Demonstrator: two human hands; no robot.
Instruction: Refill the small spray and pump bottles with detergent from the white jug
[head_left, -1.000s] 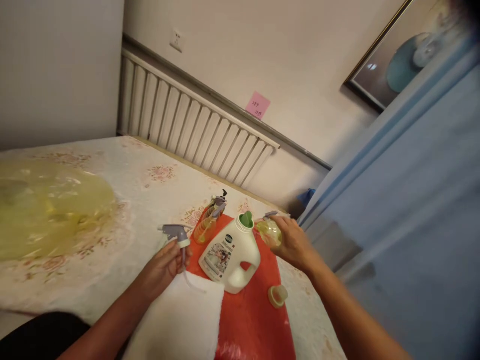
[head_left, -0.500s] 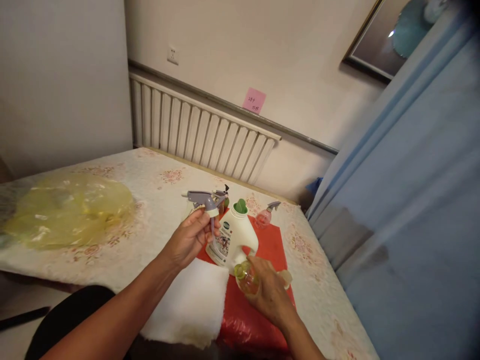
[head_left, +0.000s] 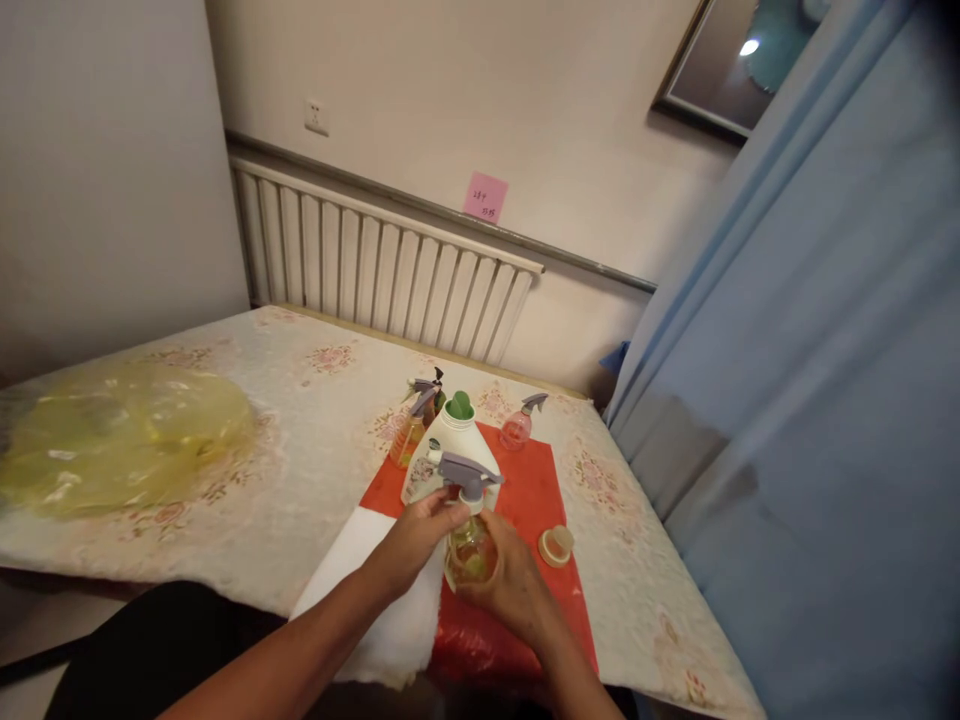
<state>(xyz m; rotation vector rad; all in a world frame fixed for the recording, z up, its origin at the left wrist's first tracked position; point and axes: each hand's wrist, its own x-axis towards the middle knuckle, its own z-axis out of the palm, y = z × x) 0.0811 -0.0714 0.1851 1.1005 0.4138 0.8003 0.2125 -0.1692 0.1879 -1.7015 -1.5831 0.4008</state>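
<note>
My right hand (head_left: 510, 585) grips a small clear spray bottle (head_left: 469, 555) of yellowish liquid over the red mat (head_left: 536, 490). On top of that bottle sits a grey trigger spray head (head_left: 465, 473), and my left hand (head_left: 416, 535) pinches it at its neck. Just behind stands a white detergent jug with a green spout (head_left: 450, 440). An amber spray bottle (head_left: 411, 432) stands to the jug's left and a pink spray bottle (head_left: 519, 425) to its right. A small round cap (head_left: 556, 545) lies on the mat right of my hands.
A white cloth (head_left: 375, 600) lies at the table's near edge under my left forearm. A yellow plastic bag (head_left: 112, 435) rests on the flowered tablecloth at the left. A radiator (head_left: 375, 265) runs along the back wall, and a blue curtain (head_left: 810, 380) hangs at the right.
My left hand has brought the trigger head down and right onto the bottle. My right hand carried the bottle from beside the jug to the mat's front.
</note>
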